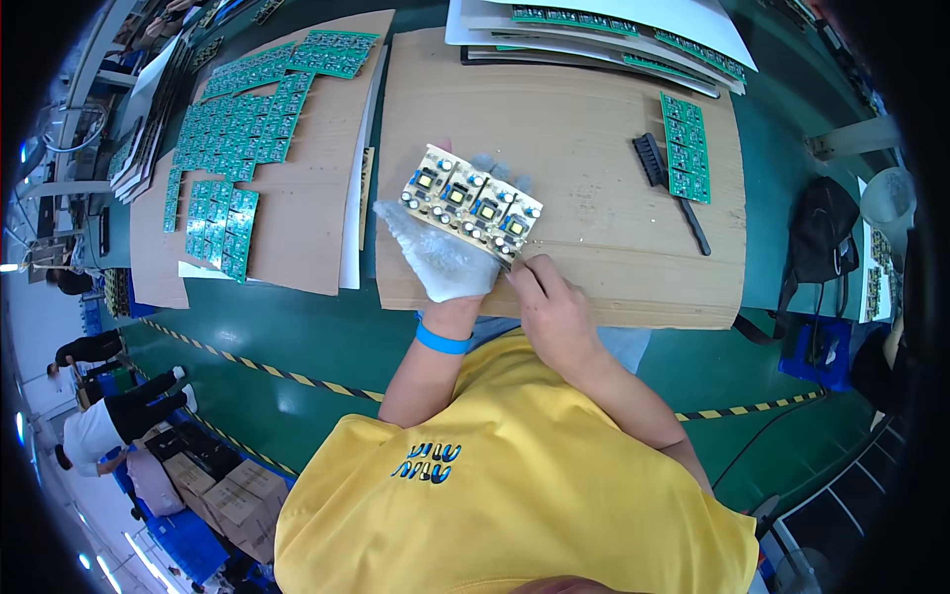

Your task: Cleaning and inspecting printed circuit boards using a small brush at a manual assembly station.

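Observation:
A circuit board panel, cream-coloured with several repeated rows of white, blue and black components, is tilted above the cardboard. My left hand, in a whitish glove and with a blue band at the wrist, grips it from underneath; most of its fingers are hidden behind the panel. At the panel's lower right corner is my right hand, bare, its thumb and index finger pinched together. Something small and dark shows at those fingertips, too small to name. A black brush lies on the cardboard to the right, beside a green board panel.
Under my hands lies a cardboard sheet. Many green board panels cover another cardboard sheet at left. Stacked sheets with boards stand at the far edge. A black bag is at right. Two people are on the left beyond striped floor tape.

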{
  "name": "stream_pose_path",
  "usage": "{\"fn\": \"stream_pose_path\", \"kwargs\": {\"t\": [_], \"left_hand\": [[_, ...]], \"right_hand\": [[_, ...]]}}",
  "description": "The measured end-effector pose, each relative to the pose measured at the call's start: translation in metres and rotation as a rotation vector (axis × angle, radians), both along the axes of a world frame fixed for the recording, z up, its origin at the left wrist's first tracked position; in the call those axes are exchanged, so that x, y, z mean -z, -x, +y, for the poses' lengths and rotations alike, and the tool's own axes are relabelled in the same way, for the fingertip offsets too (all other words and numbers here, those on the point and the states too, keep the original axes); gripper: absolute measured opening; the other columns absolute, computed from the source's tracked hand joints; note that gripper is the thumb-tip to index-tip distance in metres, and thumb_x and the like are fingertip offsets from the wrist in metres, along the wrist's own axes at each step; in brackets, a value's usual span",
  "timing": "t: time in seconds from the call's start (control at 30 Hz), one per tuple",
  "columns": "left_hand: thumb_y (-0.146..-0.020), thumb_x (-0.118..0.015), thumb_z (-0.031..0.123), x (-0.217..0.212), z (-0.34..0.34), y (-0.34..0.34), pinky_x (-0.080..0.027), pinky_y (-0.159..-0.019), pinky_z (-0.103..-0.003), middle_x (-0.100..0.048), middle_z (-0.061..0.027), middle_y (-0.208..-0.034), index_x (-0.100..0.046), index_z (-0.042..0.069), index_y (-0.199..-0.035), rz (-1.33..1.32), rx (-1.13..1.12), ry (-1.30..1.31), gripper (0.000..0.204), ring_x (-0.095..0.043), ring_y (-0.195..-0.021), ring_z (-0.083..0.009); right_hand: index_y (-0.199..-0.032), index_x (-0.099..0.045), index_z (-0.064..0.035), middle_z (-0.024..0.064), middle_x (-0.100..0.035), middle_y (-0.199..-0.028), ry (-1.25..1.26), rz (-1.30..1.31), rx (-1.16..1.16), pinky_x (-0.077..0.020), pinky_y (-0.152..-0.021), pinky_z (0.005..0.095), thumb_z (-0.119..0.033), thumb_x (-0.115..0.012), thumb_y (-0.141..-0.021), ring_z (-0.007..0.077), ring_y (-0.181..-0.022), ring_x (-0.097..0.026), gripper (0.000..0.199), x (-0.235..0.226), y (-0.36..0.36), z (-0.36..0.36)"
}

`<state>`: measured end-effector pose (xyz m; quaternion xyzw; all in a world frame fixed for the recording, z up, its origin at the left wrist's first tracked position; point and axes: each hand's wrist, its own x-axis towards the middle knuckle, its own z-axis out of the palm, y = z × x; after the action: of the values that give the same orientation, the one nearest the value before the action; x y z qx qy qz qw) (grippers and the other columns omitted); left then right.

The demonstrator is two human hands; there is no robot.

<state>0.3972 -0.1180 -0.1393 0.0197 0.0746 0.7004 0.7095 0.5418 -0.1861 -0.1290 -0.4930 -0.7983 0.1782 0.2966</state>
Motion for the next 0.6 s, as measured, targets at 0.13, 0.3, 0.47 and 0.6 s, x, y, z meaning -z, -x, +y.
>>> {"fn": "stream_pose_path", "kwargs": {"t": [0.13,0.3,0.47,0.6], "left_hand": [[-0.090,-0.042,0.085,0.007,-0.001,0.000,-0.031,-0.119,-0.068,-0.055,-0.0207,-0.146,-0.031,0.020,-0.163,0.001,0.025,-0.048,0.099,-0.053,-0.134,-0.0407],[-0.089,-0.041,0.086,0.000,-0.002,-0.001,-0.032,-0.118,-0.068,-0.054,-0.0214,-0.147,-0.032,0.020,-0.163,-0.121,0.050,-0.012,0.100,-0.053,-0.135,-0.0410],[-0.090,-0.040,0.086,-0.002,-0.002,-0.001,-0.035,-0.117,-0.066,-0.053,-0.0226,-0.148,-0.035,0.018,-0.162,-0.063,0.152,-0.093,0.099,-0.051,-0.136,-0.0433],[-0.091,-0.040,0.085,-0.001,-0.002,0.003,-0.038,-0.116,-0.064,-0.054,-0.0233,-0.147,-0.037,0.013,-0.160,-0.095,0.174,-0.074,0.100,-0.052,-0.134,-0.0458]], "right_hand": [[-0.107,-0.067,-0.0011,0.0097,-0.062,-0.098,-0.077,-0.029,-0.063,-0.0569,-0.061,0.0403,-0.005,-0.069,-0.092,0.0292,-0.075,-0.068,0.015,-0.003,-0.007,-0.003],[-0.105,-0.070,0.0002,0.0118,-0.065,-0.103,-0.198,0.051,0.036,-0.0571,-0.067,0.0412,-0.005,-0.070,-0.091,0.0307,-0.080,-0.068,0.015,-0.009,-0.034,0.012],[-0.107,-0.070,0.0013,0.0152,-0.067,-0.103,-0.285,-0.015,0.238,-0.0563,-0.074,0.0399,-0.006,-0.071,-0.091,0.0328,-0.085,-0.069,0.017,-0.015,-0.063,0.065],[-0.110,-0.070,0.0026,0.0180,-0.069,-0.105,-0.395,-0.052,0.222,-0.0561,-0.080,0.0378,-0.012,-0.067,-0.097,0.0333,-0.088,-0.069,0.020,-0.025,-0.062,0.074]]}}
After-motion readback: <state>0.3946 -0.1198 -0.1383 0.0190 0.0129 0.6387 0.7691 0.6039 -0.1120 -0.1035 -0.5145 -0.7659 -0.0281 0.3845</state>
